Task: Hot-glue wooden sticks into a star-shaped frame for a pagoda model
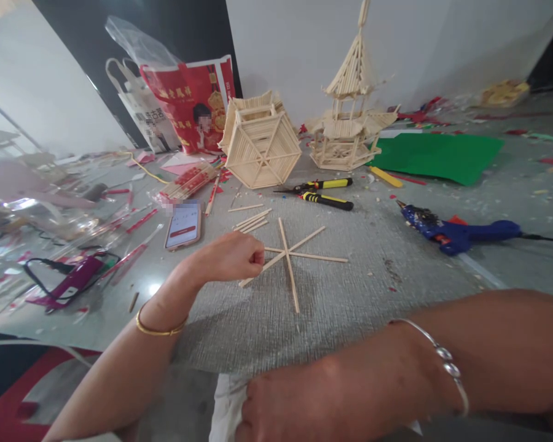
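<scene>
My left hand [237,256] is curled closed over the left side of a six-armed star of thin wooden sticks [316,256] lying on the table. Its fingers hide part of one stick, and whether they grip anything cannot be seen. Several loose sticks [253,221] lie just beyond that hand. At the near table edge, my right hand [286,402] is blurred, its fingers bent against a white, cloth-like piece [225,405]; whether it grips this piece is unclear.
Behind the star are long-nose pliers [327,193], a hexagonal stick model [263,153] and a stick pagoda [350,123]. A blue glue gun [461,230] lies right, near a green sheet [442,153]. On the left are a phone [183,226], a purple device [69,282] and plastic wrappers.
</scene>
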`<act>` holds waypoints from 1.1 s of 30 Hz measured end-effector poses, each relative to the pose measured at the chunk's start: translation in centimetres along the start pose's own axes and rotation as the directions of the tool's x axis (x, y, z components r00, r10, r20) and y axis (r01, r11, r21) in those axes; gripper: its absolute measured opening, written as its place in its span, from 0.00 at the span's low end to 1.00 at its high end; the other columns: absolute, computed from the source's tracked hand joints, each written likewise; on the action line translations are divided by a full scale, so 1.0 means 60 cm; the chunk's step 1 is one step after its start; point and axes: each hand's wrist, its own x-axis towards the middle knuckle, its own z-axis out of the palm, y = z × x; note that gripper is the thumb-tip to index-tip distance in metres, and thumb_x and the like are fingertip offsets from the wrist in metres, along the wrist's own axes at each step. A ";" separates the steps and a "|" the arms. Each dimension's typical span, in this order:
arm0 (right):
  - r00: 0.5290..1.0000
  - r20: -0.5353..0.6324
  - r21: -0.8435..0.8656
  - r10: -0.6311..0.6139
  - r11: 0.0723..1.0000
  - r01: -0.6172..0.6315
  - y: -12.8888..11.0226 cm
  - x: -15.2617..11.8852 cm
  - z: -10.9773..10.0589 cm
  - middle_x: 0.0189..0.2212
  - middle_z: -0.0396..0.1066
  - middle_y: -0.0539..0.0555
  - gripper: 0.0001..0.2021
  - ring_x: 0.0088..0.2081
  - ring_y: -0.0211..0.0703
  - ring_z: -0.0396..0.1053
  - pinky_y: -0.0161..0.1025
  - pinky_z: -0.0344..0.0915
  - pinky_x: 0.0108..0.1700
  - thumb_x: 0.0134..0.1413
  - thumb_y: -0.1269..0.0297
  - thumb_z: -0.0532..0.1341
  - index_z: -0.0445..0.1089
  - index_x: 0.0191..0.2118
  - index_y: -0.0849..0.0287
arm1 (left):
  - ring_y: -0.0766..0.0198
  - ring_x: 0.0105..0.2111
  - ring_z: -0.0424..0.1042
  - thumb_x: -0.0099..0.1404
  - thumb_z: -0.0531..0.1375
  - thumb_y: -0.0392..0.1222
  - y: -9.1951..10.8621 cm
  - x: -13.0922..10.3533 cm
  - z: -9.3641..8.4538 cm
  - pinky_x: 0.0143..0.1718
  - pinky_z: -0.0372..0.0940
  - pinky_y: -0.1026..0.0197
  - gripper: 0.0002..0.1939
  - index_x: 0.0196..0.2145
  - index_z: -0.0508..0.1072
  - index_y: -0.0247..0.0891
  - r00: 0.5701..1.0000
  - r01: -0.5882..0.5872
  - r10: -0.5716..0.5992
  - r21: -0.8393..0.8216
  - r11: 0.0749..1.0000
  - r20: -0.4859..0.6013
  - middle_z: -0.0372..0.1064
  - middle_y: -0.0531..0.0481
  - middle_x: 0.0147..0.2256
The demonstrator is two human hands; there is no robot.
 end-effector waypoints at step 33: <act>0.999 -0.043 0.016 0.018 1.000 -0.017 -0.005 0.009 0.014 0.27 0.74 0.42 0.18 0.31 0.32 0.71 0.35 0.64 0.26 0.45 0.69 0.62 0.49 0.18 0.54 | 0.70 0.23 0.63 0.52 0.53 0.35 -0.004 0.002 0.000 0.26 0.51 0.66 0.08 0.28 0.71 0.37 0.999 -0.051 0.051 -0.031 0.998 -0.009 0.67 0.56 0.22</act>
